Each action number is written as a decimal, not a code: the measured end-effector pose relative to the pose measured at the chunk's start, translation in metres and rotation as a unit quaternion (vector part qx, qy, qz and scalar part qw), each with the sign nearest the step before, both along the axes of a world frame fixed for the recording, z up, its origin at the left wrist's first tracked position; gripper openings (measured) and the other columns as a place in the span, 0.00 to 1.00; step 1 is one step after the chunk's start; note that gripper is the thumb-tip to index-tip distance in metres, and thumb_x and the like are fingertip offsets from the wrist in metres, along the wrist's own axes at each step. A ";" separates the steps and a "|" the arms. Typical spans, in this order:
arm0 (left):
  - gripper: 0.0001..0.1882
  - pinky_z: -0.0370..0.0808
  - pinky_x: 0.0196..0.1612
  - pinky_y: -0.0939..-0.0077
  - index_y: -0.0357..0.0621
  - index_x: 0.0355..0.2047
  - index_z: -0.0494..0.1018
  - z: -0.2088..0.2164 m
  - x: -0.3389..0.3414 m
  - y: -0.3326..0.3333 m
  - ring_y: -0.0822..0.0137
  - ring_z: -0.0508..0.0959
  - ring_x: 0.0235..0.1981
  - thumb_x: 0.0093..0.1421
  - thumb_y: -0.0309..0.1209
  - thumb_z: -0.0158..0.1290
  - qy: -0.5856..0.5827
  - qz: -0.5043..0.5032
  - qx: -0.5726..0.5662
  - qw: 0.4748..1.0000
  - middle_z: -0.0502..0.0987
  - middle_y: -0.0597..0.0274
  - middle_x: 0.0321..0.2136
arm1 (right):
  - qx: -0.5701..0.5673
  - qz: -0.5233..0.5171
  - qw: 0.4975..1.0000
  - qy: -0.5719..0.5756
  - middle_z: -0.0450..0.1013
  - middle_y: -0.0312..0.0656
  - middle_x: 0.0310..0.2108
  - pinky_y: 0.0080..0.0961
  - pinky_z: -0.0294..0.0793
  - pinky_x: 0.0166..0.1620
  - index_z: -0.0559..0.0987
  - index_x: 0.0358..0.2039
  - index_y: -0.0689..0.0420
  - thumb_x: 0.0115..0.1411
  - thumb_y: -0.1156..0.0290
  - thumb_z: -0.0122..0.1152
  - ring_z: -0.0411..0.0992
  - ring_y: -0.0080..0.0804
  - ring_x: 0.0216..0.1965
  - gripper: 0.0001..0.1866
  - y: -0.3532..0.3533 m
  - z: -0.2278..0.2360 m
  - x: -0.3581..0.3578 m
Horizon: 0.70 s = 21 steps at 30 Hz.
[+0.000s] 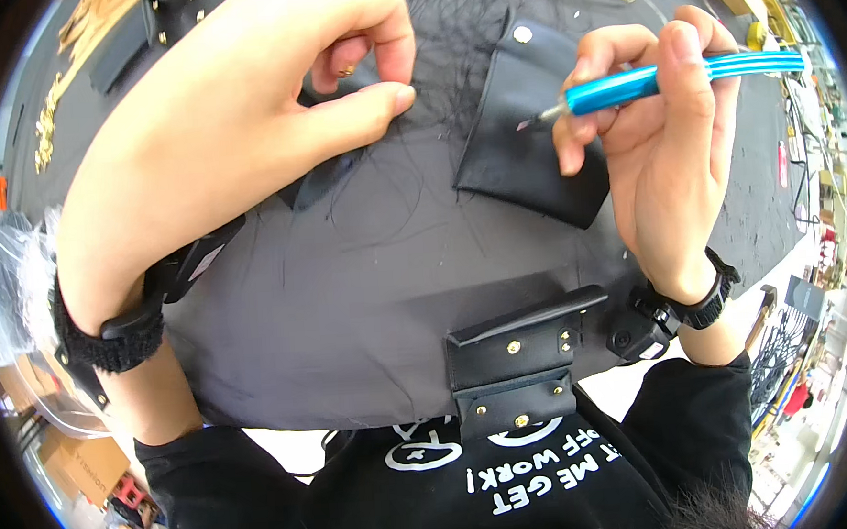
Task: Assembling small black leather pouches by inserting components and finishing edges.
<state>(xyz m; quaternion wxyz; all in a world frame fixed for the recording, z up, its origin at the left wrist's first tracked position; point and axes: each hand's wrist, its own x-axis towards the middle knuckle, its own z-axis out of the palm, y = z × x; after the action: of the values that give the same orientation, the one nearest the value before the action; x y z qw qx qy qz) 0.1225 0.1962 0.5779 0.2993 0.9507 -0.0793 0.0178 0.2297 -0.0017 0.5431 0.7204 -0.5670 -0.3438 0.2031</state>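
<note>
My right hand (661, 127) grips a blue striped, pen-shaped tool (615, 90) with a slim metal tip. That tip is over a black leather pouch (530, 96) with a round snap near its top, lying on the dark table. At the upper left my left hand (338, 87) is closed, its thumb and index fingertips nearly together. A small gold-coloured bit (346, 72) shows among its curled fingers; whether it is held, I cannot tell. Under this hand lies a dark piece (319, 182), mostly covered.
Loose black threads (442, 62) lie between my hands. A black leather piece with gold studs (514, 355) sits at the near table edge. Small gold parts (47, 126) and black pieces (125, 55) lie far left. Clear plastic wrap (22, 285) bunches beside the table.
</note>
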 end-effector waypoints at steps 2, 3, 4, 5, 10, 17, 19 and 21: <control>0.09 0.62 0.32 0.81 0.39 0.32 0.67 0.007 0.008 0.006 0.74 0.61 0.27 0.52 0.24 0.55 0.011 0.014 0.004 1.000 0.62 0.68 0.23 | 0.036 -0.026 0.999 -0.011 0.68 0.50 0.32 0.26 0.72 0.25 0.58 0.44 0.52 0.69 0.62 0.37 0.67 0.29 0.24 0.09 -0.002 0.000 0.014; 0.10 0.62 0.31 0.81 0.40 0.35 0.68 0.009 0.013 0.005 0.75 0.61 0.27 0.52 0.25 0.55 0.015 0.032 -0.003 0.999 0.61 0.69 0.23 | 0.043 -0.044 0.998 -0.019 0.68 0.50 0.32 0.26 0.72 0.25 0.59 0.43 0.52 0.68 0.62 0.38 0.67 0.29 0.25 0.09 -0.003 0.000 0.015; 0.14 0.63 0.30 0.81 0.42 0.39 0.69 0.012 0.020 0.004 0.75 0.62 0.26 0.52 0.28 0.56 0.038 0.024 0.014 0.999 0.61 0.69 0.23 | 0.048 -0.063 0.996 -0.028 0.68 0.50 0.33 0.26 0.72 0.26 0.59 0.43 0.52 0.68 0.62 0.38 0.67 0.29 0.25 0.09 -0.004 0.000 0.017; 0.14 0.63 0.30 0.81 0.42 0.39 0.69 0.013 0.026 0.004 0.75 0.62 0.26 0.52 0.28 0.56 0.036 0.019 0.019 0.999 0.61 0.69 0.23 | 0.044 -0.075 0.996 -0.028 0.69 0.50 0.33 0.28 0.73 0.28 0.59 0.44 0.52 0.68 0.62 0.39 0.69 0.30 0.27 0.09 -0.001 0.001 0.014; 0.14 0.65 0.30 0.77 0.42 0.40 0.71 0.001 0.049 0.009 0.73 0.65 0.25 0.53 0.31 0.56 0.047 -0.020 0.038 0.998 0.62 0.66 0.21 | 0.035 -0.074 0.996 -0.025 0.69 0.49 0.36 0.35 0.78 0.34 0.56 0.44 0.52 0.68 0.64 0.40 0.73 0.33 0.32 0.09 0.012 -0.003 0.012; 0.06 0.66 0.29 0.77 0.38 0.30 0.70 -0.015 0.066 0.012 0.72 0.65 0.24 0.54 0.27 0.54 0.091 -0.054 0.018 0.994 0.65 0.65 0.21 | -0.039 -0.073 0.997 0.003 0.68 0.47 0.34 0.33 0.80 0.35 0.55 0.44 0.52 0.68 0.66 0.42 0.72 0.29 0.31 0.10 0.013 -0.017 0.020; 0.05 0.65 0.29 0.78 0.37 0.29 0.69 -0.018 0.067 0.015 0.72 0.64 0.23 0.55 0.26 0.53 0.074 -0.050 0.006 0.996 0.65 0.64 0.20 | -0.043 -0.068 0.997 -0.009 0.68 0.47 0.35 0.33 0.79 0.35 0.56 0.44 0.52 0.68 0.66 0.42 0.72 0.30 0.31 0.10 0.013 -0.019 0.022; 0.05 0.65 0.28 0.79 0.37 0.29 0.68 -0.018 0.067 0.015 0.72 0.64 0.24 0.55 0.25 0.52 0.084 -0.049 0.008 0.995 0.65 0.64 0.21 | -0.055 -0.068 0.996 -0.016 0.68 0.48 0.35 0.33 0.79 0.35 0.56 0.44 0.53 0.68 0.66 0.42 0.72 0.30 0.31 0.10 0.013 -0.019 0.022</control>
<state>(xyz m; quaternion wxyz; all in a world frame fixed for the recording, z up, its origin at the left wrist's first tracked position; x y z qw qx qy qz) 0.1895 0.2110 0.5601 0.2981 0.9461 -0.1001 -0.0771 0.2516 0.0115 0.5244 0.6948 -0.6312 -0.3036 0.1631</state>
